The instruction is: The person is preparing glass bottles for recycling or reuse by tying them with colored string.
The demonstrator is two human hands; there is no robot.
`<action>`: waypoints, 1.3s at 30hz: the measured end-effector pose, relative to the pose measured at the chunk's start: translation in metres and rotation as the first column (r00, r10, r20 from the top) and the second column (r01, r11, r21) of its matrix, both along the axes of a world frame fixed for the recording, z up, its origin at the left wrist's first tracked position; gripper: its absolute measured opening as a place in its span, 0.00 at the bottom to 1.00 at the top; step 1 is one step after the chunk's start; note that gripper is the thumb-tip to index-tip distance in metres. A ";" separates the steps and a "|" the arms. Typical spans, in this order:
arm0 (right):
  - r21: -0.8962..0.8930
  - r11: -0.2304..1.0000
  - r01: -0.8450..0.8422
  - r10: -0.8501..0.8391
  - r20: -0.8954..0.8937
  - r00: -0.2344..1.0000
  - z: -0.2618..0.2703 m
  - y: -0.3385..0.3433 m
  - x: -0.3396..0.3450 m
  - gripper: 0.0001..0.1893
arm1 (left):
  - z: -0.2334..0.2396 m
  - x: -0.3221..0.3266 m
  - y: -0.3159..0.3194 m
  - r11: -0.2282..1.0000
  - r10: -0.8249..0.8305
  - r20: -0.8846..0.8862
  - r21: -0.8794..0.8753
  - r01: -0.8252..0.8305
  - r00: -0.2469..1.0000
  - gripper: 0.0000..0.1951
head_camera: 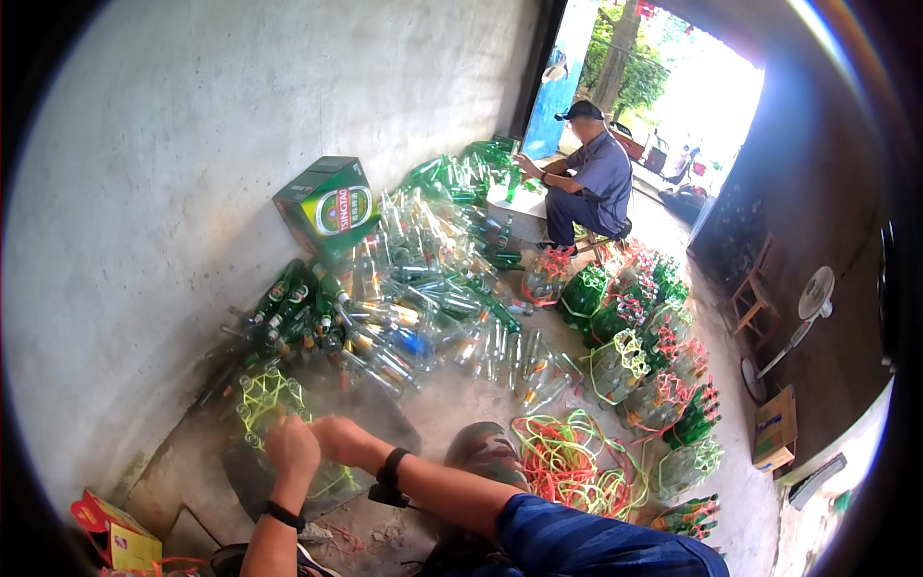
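A bundle of clear glass bottles stands before me, its necks laced with yellow-green cord (252,404). My left hand (292,448) is closed in a fist at the near side of the bundle. Right beside it, my right hand (339,438) is also closed, and the two nearly touch. Both appear to grip the cord at the bundle's edge, though my fingers hide the exact hold. More of the same cord runs low around the bottles, below my hands. A dark mat (386,418) lies partly under the bundle.
Loose glass bottles (425,288) heap along the wall beside a Tsingtao carton (328,205). Tangled red and yellow-green cord (570,461) lies right of my knee. Tied bottle bundles (616,368) line the right side. Another person (591,173) sits near the doorway; a fan (815,292) stands right.
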State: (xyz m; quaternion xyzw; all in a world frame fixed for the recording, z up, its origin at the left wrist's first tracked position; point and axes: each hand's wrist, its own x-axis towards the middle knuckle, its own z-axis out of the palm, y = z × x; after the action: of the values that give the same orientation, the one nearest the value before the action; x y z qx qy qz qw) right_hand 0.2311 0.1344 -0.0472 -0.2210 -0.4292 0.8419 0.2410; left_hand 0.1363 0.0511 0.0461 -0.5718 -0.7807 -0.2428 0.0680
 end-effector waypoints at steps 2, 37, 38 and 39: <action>0.390 0.917 0.081 -0.054 -0.080 0.995 -0.009 0.008 0.006 0.17 | 0.000 0.005 0.007 1.000 -0.014 0.000 0.003 0.014 1.000 0.09; 0.826 0.545 -0.144 -0.014 0.180 0.984 0.034 0.011 0.035 0.07 | -0.009 -0.003 0.001 1.000 0.000 0.033 -0.012 0.001 0.999 0.07; 0.828 0.541 -0.149 -0.019 0.189 0.982 0.034 0.014 0.036 0.07 | -0.007 -0.001 0.002 1.000 -0.011 0.044 -0.003 0.012 0.999 0.07; 0.828 0.538 -0.157 -0.020 0.198 0.980 0.033 0.014 0.036 0.08 | -0.006 0.000 0.001 1.000 -0.019 0.054 0.004 0.019 0.998 0.07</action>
State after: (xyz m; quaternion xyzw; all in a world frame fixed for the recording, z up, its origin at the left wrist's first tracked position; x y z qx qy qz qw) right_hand 0.2667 0.1488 -0.0144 -0.1380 -0.8084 0.5178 0.2434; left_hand 0.1363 0.0526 0.0402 -0.5723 -0.7763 -0.2602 0.0454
